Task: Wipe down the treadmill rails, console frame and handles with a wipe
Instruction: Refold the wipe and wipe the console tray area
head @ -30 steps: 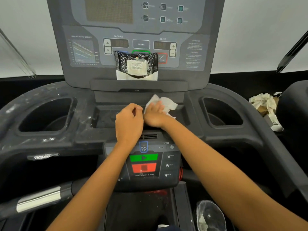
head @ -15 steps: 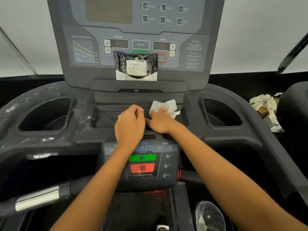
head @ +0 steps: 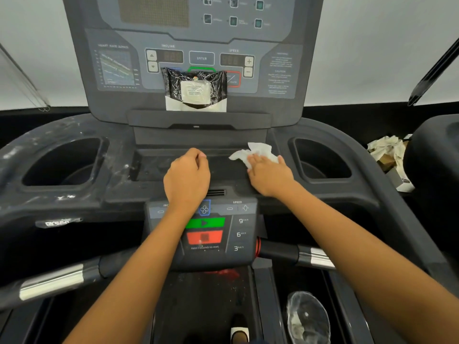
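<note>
The crumpled wipe [head: 258, 151] lay at the right end of the console tray [head: 161, 170], long axis crosswise, tapered tip pointing left. The right hand [head: 269, 176] pressed it with straight fingers; the left hand [head: 187, 178] rested clenched, empty.

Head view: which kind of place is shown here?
Probably a gym or fitness room: a treadmill console with incline and speed keys, a cup holder and a metal-banded handle.
</note>
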